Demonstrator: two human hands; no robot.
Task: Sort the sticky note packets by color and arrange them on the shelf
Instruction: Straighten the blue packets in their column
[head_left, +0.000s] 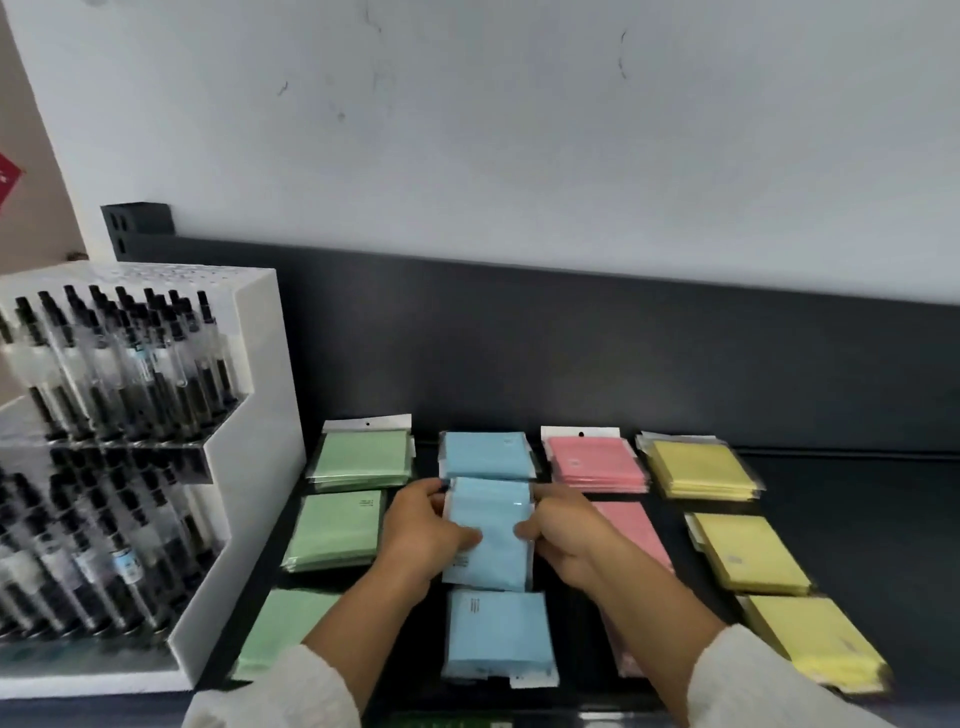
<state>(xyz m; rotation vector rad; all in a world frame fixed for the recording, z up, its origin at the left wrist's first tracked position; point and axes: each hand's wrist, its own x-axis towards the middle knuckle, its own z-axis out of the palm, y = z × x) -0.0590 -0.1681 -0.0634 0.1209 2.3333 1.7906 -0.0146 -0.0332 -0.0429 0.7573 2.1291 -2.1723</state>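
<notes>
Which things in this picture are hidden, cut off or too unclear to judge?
- Head view: the middle pink stack is mostly covered by the right hand and forearm.
- The print on the blue packet held by both hands, left hand included, is too small to read.
- The nearest green stack is partly hidden by the left sleeve.

Middle pink packets mostly behind right hand, labels perhaps unreadable

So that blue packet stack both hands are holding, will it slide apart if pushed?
Probably: the blue packet stack looks wrapped in glossy film, so layers may slip. It seems light and fairly stiff, staying flat between the left hand and right hand.
</notes>
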